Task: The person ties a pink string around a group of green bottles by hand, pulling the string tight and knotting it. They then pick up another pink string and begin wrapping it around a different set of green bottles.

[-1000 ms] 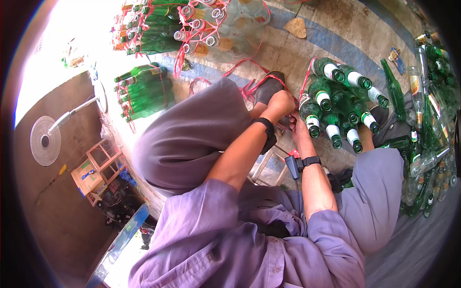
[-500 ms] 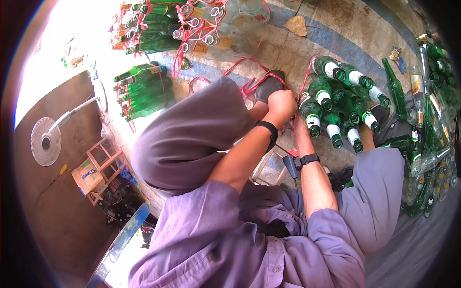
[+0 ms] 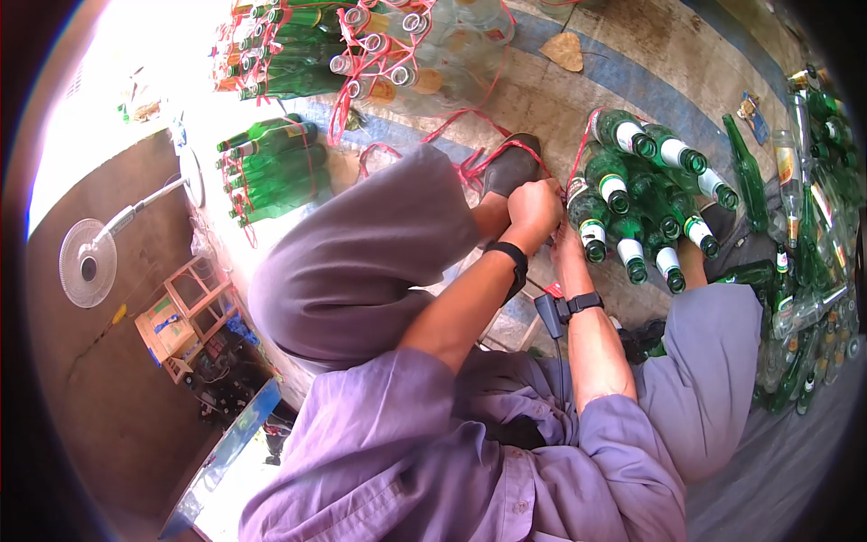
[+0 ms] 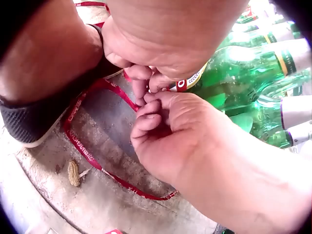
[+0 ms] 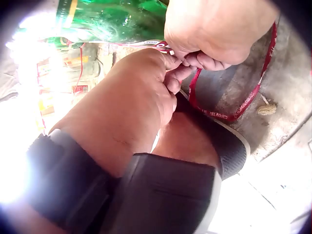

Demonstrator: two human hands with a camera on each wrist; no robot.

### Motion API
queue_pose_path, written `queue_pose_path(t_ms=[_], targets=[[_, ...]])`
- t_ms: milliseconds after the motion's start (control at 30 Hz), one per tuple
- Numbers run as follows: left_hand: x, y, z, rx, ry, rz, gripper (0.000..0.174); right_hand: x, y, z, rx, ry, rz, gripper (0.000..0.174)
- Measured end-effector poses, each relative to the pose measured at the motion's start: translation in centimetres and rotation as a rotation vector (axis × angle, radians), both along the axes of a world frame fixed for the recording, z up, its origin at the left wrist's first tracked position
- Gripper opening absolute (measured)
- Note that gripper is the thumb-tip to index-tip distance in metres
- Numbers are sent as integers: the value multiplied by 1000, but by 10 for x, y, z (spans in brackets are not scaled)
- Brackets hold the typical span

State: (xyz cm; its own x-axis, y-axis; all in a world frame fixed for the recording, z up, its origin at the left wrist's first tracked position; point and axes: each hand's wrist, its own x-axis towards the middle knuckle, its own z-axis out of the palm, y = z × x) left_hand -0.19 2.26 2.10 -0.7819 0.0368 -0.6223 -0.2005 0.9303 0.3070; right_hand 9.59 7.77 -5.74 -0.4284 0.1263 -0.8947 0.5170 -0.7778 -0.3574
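Striped flooring (image 3: 625, 32) spreads beneath the green bottle bundle (image 3: 639, 188), and just left of it your left hand (image 3: 535, 210) and right hand (image 3: 567, 248) meet, both pinching the red ribbon (image 5: 221, 116) (its loop looks slack), with your shoe (image 3: 512, 166) farther left of that bundle and loose bottles (image 3: 744, 172) to the bundle's right.

the left hand (image 3: 535, 210) and right hand (image 3: 567, 246) meet between a dark fabric shoe (image 3: 512, 166) on the left and a clustered bundle of green glass bottles (image 3: 643, 192) on the right. a flat red ribbon (image 4: 84, 152) curves beside the shoe above the stained grey floor (image 4: 112, 146), a small tan peanut shell (image 4: 73, 173) just outside its loop. ahead, leftward, lie tied clear glass bottles (image 3: 452, 47); far right, loose green and clear glass bottles (image 3: 813, 208).
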Motion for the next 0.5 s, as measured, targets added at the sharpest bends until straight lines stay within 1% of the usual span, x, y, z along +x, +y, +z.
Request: queue_pose_path(t_ms=[33,67,133,167,233,267,333,367,433,467,500], targets=[[4,0,-2,24,70,36,14,-1,-1,4,-42,-61,-46,27],[7,1,-4,25,71,37,14,-3,0,7,-42,-61,-46,27],[10,2,-6,39,78,148,13,0,2,0,1,-57,-2,32],[12,2,-6,39,79,149,13,3,2,-7,1,-55,0,32],[15,3,-5,100,79,267,11,9,1,-15,-41,-37,7,35],[16,4,-5,100,81,269,11,11,2,-17,-41,-36,9,35],[19,7,-9,169,144,370,10,12,3,-14,-7,-59,108,37],[20,8,-11,169,145,371,10,11,3,-14,-7,-58,109,37],[23,8,-16,292,135,557,8,5,1,-10,9,-60,103,33],[25,7,-19,291,136,557,8,3,2,-7,9,-60,104,33],[25,7,-17,343,92,622,8,4,4,-7,-7,-27,101,30]])
